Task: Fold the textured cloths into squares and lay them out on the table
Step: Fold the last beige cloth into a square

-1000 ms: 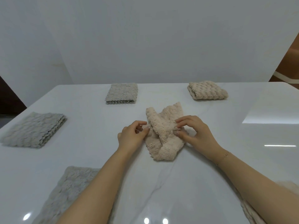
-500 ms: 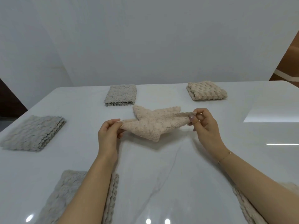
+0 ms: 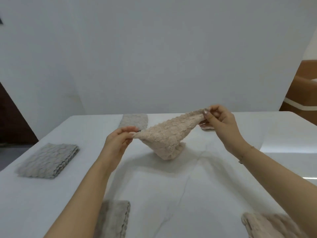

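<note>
A glossy white marble-look table with faint grey veins fills the foreground, catching bright reflections at its right edge. Behind it stands a plain pale wall. At far right is what may be brown wooden furniture with 1 white stripe.

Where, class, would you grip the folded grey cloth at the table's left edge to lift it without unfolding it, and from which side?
Judging by the folded grey cloth: pinch all the layers together at its wavy stacked edge on the right side, coming from the table centre, so no layer slips loose.
</note>
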`<state>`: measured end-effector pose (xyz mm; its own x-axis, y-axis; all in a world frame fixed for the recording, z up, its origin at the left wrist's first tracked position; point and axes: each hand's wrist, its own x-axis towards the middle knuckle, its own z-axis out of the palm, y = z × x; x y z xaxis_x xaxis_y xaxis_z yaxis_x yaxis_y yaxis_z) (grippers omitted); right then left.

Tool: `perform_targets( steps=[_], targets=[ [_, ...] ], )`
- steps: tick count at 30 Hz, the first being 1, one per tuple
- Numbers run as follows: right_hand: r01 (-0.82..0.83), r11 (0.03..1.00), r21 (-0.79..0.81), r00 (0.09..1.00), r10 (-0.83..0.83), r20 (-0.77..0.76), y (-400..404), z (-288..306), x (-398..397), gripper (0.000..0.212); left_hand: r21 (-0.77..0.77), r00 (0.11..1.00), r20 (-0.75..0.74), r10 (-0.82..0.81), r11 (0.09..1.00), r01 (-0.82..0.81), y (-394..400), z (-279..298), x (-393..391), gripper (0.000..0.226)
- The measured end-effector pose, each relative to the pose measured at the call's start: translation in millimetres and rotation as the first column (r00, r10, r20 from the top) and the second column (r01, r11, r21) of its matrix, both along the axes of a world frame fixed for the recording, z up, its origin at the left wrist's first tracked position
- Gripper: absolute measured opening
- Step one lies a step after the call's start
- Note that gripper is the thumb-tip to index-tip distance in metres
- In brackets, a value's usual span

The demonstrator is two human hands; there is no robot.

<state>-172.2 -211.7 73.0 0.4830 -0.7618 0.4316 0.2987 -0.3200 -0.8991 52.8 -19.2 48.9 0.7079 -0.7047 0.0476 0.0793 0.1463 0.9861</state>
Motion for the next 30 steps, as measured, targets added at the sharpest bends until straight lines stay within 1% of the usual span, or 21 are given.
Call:
perform_targets(
  steps=[3,5,6,8,9,11,14,17,20,26,30],
  targets=[
    [0.022,0.999,-0.036,1.0,-0.022,-0.014,-10.5,31.0,-0.8,0.001,0.061,0.987,0.155,-0.036,0.998,0.027,-2.2,26.3,7.0,0.019],
    [0.028,0.998,-0.049,0.999,-0.029,-0.018,-16.2,50.3,-4.0,0.003,0.105,0.958,0.279,-0.063,0.994,0.035,-0.8,45.8,13.6,0.014],
    [0.033,0.998,-0.056,0.999,-0.034,-0.02,-19.0,58.8,-5.2,0.005,0.134,0.933,0.35,-0.08,0.99,0.034,-1.3,55.8,16.5,0.016],
    [0.056,0.996,-0.063,0.998,-0.057,-0.029,-24.1,71.5,-5.9,0.007,0.189,0.87,0.487,-0.072,0.982,-0.024,-5.4,73.1,20.3,0.015],
    [0.069,0.996,-0.059,0.997,-0.071,-0.036,-26.7,75.5,-5.8,0.007,0.187,0.843,0.536,-0.041,0.98,-0.071,-8.7,81.0,20.8,0.012],
    [0.088,0.995,-0.044,0.994,-0.091,-0.061,-31.5,82.7,-4.0,0.008,0.124,0.799,0.599,0.051,0.98,-0.156,-15.6,96.9,20.1,0.006],
    [0.082,0.997,0.005,0.99,-0.081,-0.118,-39.3,98.6,2.2,0.014,0.041,0.74,0.656,0.146,0.973,-0.229,-26.4,121.7,25.8,0.009],
    [0.074,0.996,0.056,0.99,-0.067,-0.124,-46.4,117.8,11.4,0.015,0.049,0.672,0.721,0.168,0.955,-0.291,-37.3,143.6,34.5,0.011],
    [0.072,0.995,0.071,0.99,-0.063,-0.125,-51.6,131.9,22.5,0.013,0.028,0.632,0.749,0.197,0.944,-0.328,-44.4,159.4,42.6,0.012],
    [0.067,0.994,0.081,0.992,-0.058,-0.108,-58.4,145.2,38.8,0.014,0.007,0.606,0.76,0.235,0.93,-0.368,-50.0,179.0,56.5,0.013],
    [0.046,0.994,0.1,0.999,-0.043,-0.031,-62.9,149.3,42.1,0.012,-0.021,0.63,0.729,0.269,0.928,-0.371,-50.7,182.4,59.0,0.01]
  ],
)
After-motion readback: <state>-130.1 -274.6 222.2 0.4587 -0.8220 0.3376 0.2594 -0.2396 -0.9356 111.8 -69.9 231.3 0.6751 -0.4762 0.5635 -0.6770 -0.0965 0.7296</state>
